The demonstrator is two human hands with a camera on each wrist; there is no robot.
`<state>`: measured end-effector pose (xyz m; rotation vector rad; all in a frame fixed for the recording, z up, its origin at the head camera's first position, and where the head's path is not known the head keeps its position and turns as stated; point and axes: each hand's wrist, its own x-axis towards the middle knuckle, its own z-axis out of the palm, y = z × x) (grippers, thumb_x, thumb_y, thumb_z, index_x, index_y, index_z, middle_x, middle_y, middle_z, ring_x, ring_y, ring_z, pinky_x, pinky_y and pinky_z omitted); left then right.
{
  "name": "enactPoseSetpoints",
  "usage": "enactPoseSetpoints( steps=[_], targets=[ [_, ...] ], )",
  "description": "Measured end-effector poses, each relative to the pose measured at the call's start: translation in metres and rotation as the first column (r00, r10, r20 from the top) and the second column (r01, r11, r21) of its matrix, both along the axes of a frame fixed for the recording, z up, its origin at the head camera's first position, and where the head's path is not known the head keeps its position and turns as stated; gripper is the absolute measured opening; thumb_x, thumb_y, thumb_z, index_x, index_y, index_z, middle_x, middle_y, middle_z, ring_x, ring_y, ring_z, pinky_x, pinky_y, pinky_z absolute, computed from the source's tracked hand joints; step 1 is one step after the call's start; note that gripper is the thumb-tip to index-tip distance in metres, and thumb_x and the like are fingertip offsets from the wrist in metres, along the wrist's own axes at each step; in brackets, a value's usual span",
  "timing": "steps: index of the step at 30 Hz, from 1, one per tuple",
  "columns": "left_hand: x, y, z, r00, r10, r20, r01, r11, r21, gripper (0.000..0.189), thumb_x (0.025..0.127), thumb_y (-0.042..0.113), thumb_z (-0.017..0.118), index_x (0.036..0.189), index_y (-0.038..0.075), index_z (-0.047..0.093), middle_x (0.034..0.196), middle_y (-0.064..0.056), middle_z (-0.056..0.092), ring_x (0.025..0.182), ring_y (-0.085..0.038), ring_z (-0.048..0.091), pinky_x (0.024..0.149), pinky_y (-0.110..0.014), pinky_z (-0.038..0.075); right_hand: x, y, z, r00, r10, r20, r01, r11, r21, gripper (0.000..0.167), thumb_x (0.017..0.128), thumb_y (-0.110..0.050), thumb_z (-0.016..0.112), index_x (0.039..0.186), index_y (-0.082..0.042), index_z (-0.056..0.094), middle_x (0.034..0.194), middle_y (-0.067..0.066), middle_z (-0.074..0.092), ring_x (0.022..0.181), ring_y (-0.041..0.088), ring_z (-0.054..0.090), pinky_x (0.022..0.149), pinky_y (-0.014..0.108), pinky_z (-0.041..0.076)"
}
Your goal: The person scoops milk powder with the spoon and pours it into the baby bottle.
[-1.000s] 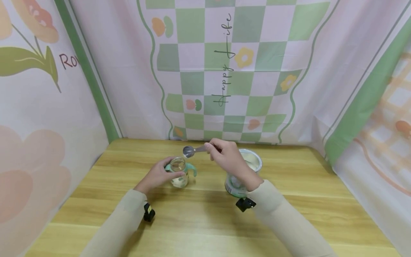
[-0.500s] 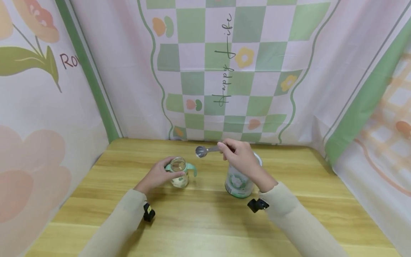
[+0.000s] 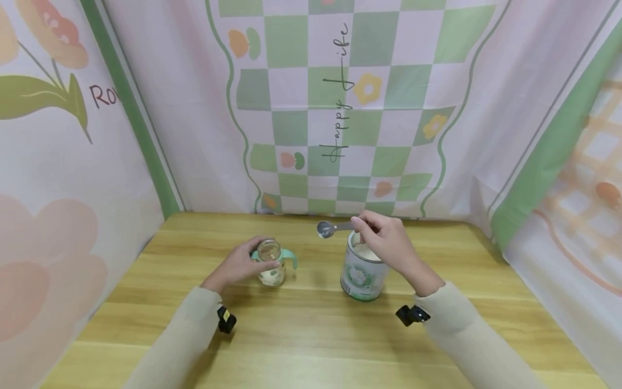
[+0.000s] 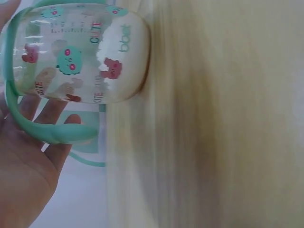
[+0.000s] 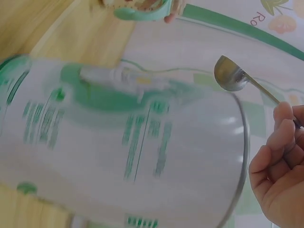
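My left hand grips a clear baby bottle with mint-green handles, its mouth uncapped. Printed animals cover the bottle in the left wrist view, and pale powder fills its lower part. In my right hand, the fingers pinch the handle of a metal measuring spoon. The spoon's round bowl hangs beside the rim of a white and green milk powder can. Whitish powder shows inside the can, partly hidden by my right hand.
Both things stand on a wooden table, the can to the right of the bottle. Behind the table's back edge hangs a checked curtain, with more printed cloth along the left side.
My right hand has moved to the right with the measuring spoon, from beside the bottle's mouth to the can. My left hand and the bottle stay in place.
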<state>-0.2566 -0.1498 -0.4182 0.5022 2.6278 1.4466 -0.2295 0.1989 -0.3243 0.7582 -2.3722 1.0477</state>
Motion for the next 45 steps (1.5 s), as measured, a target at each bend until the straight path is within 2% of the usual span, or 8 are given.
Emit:
enactPoseSetpoints(
  steps=[4, 8, 14, 18, 23, 26, 34, 45],
  targets=[
    [-0.001, 0.002, 0.007, 1.000, -0.011, -0.015, 0.011, 1.000, -0.005, 0.074, 0.082, 0.055, 0.079, 0.146, 0.031, 0.048, 0.142, 0.005, 0.053, 0.135, -0.029, 0.044, 0.110, -0.057, 0.035, 0.002, 0.013, -0.001, 1.000, -0.025, -0.012, 0.025, 1.000, 0.003, 0.025, 0.105, -0.022, 0.057, 0.080, -0.018, 0.062, 0.062, -0.003, 0.055, 0.047, 0.012, 0.040, 0.046, 0.027, 0.035],
    [-0.004, 0.006, 0.016, 0.997, -0.046, -0.057, 0.047, 0.999, 0.006, 0.069, 0.087, 0.046, 0.078, 0.146, 0.028, 0.048, 0.146, 0.006, 0.049, 0.140, -0.028, 0.038, 0.113, -0.055, 0.031, 0.005, 0.022, -0.001, 0.999, -0.046, -0.017, 0.046, 0.999, 0.008, 0.024, 0.104, -0.021, 0.057, 0.081, -0.018, 0.062, 0.063, -0.001, 0.056, 0.047, 0.013, 0.041, 0.044, 0.026, 0.034],
    [-0.008, 0.015, 0.026, 0.987, -0.100, -0.128, 0.101, 0.995, 0.004, 0.072, 0.085, 0.049, 0.078, 0.145, 0.021, 0.051, 0.146, 0.004, 0.051, 0.140, -0.024, 0.040, 0.114, -0.050, 0.032, 0.006, 0.033, 0.001, 0.996, -0.077, -0.040, 0.078, 0.997, 0.011, 0.023, 0.104, -0.019, 0.059, 0.081, -0.016, 0.063, 0.064, -0.001, 0.056, 0.047, 0.012, 0.041, 0.042, 0.026, 0.034],
    [-0.010, 0.022, 0.030, 0.976, -0.141, -0.169, 0.145, 0.989, 0.011, 0.070, 0.086, 0.046, 0.079, 0.144, 0.018, 0.052, 0.145, -0.001, 0.053, 0.137, -0.024, 0.044, 0.113, -0.053, 0.032, 0.009, 0.042, 0.002, 0.994, -0.091, -0.067, 0.093, 0.996, 0.015, 0.022, 0.103, -0.017, 0.060, 0.081, -0.013, 0.064, 0.063, -0.003, 0.057, 0.046, 0.011, 0.040, 0.042, 0.024, 0.034],
    [-0.009, 0.035, 0.040, 0.957, -0.182, -0.226, 0.181, 0.983, -0.025, 0.068, 0.087, 0.041, 0.079, 0.145, 0.017, 0.052, 0.144, 0.000, 0.053, 0.134, -0.021, 0.046, 0.112, -0.052, 0.033, 0.012, 0.054, 0.003, 0.990, -0.111, -0.091, 0.114, 0.993, 0.028, 0.019, 0.102, -0.015, 0.062, 0.083, -0.017, 0.064, 0.064, -0.004, 0.058, 0.049, 0.010, 0.046, 0.043, 0.023, 0.034],
    [-0.007, 0.046, 0.046, 0.947, -0.202, -0.249, 0.199, 0.979, -0.038, 0.068, 0.088, 0.041, 0.079, 0.145, 0.017, 0.051, 0.145, 0.003, 0.053, 0.135, -0.019, 0.045, 0.113, -0.047, 0.033, 0.015, 0.061, 0.004, 0.988, -0.110, -0.104, 0.115, 0.993, 0.040, 0.019, 0.101, -0.014, 0.063, 0.083, -0.019, 0.065, 0.064, -0.005, 0.057, 0.048, 0.009, 0.045, 0.043, 0.022, 0.034],
    [-0.002, 0.074, 0.052, 0.948, -0.230, -0.222, 0.234, 0.972, -0.005, 0.069, 0.087, 0.041, 0.079, 0.146, 0.021, 0.050, 0.146, 0.007, 0.050, 0.135, -0.012, 0.044, 0.112, -0.037, 0.035, 0.018, 0.074, 0.003, 0.984, -0.099, -0.149, 0.117, 0.986, 0.116, 0.022, 0.100, -0.012, 0.064, 0.080, -0.021, 0.062, 0.060, -0.011, 0.051, 0.043, 0.007, 0.035, 0.042, 0.022, 0.032],
    [-0.001, 0.116, 0.038, 0.963, -0.244, -0.117, 0.255, 0.962, 0.095, 0.080, 0.083, 0.045, 0.082, 0.150, 0.022, 0.043, 0.151, 0.006, 0.045, 0.139, -0.014, 0.040, 0.115, -0.045, 0.031, 0.013, 0.077, -0.003, 0.975, -0.058, -0.212, 0.122, 0.945, 0.305, 0.019, 0.096, -0.009, 0.069, 0.084, -0.020, 0.060, 0.061, -0.015, 0.044, 0.047, 0.003, 0.033, 0.044, 0.023, 0.033]
  ],
)
